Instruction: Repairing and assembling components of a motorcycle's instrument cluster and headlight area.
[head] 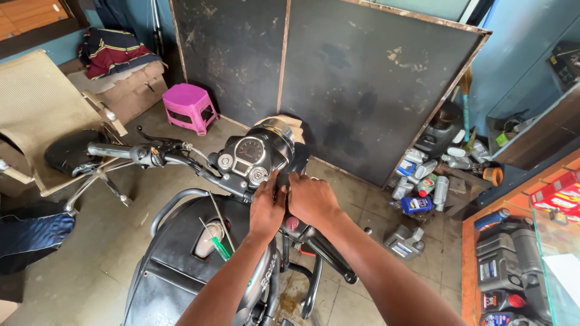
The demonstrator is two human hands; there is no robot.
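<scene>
Both hands' fingers [279, 181] around motorcycle handlebar [181, 162].

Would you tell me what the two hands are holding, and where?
Both hands, left hand and right hand, grip the motorcycle at the right handlebar beside the instrument cluster.

oil bottles [426, 178]: grey and blue, white labels, heaped on floor by the board
oil cans [504, 259]: dark grey, lower right
red cartons [559, 193]: on counter, right edge
</scene>
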